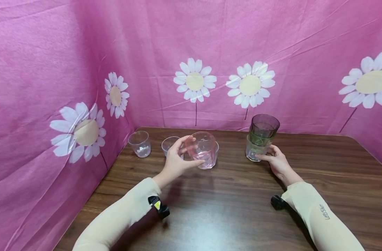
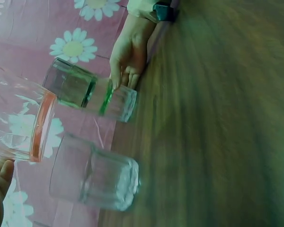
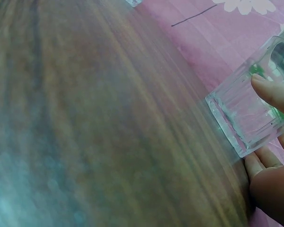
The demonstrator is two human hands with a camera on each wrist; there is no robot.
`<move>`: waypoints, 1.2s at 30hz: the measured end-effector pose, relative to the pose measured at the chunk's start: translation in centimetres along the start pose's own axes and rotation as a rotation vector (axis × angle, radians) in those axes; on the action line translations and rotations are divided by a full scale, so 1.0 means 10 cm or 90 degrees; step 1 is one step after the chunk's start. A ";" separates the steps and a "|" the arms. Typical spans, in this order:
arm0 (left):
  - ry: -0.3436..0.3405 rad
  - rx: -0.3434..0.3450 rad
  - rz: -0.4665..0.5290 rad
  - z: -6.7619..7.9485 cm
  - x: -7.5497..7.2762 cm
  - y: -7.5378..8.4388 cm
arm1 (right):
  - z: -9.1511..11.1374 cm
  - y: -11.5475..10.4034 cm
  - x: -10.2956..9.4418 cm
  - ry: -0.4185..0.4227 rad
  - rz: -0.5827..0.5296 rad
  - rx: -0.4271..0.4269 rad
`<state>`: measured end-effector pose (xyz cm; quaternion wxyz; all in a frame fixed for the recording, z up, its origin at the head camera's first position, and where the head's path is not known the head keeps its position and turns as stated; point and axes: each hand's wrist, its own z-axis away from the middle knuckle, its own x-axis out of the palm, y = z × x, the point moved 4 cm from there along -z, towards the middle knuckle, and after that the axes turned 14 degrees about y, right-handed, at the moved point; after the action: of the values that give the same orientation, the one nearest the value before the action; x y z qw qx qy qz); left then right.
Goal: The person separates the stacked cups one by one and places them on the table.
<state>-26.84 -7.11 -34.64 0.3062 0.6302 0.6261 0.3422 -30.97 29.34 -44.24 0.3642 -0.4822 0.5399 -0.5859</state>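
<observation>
Here, pink cup (image 1: 204, 149) between clear cup (image 1: 169, 144) and stack (image 1: 260, 137).

My head camera looks down over the desk (image 1: 228, 195); both wrist cameras sit close, sharing the stacked cups (image 1: 261, 137).

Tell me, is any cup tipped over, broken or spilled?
Nothing looks broken or spilled. The pink cup is tilted only because the left hand holds it. The right hand grips the upright stack of cups. Two clear cups stand upright on the table.
</observation>
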 end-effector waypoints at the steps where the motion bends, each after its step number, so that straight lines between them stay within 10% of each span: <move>1: 0.001 -0.006 0.000 0.03 -0.06 0.01 | 0.00 0.00 0.00 0.000 0.001 0.000; 15: 0.043 -0.018 -0.069 0.31 -0.90 -0.09 | -0.01 0.01 -0.01 0.003 0.009 0.001; 36: 0.146 -0.122 -0.016 0.32 -2.04 -0.50 | -0.02 0.02 -0.01 0.012 0.048 0.010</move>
<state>-26.79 -27.25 -41.51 0.2957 0.5467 0.6292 0.4667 -31.14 29.47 -44.42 0.3847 -0.4533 0.5562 -0.5806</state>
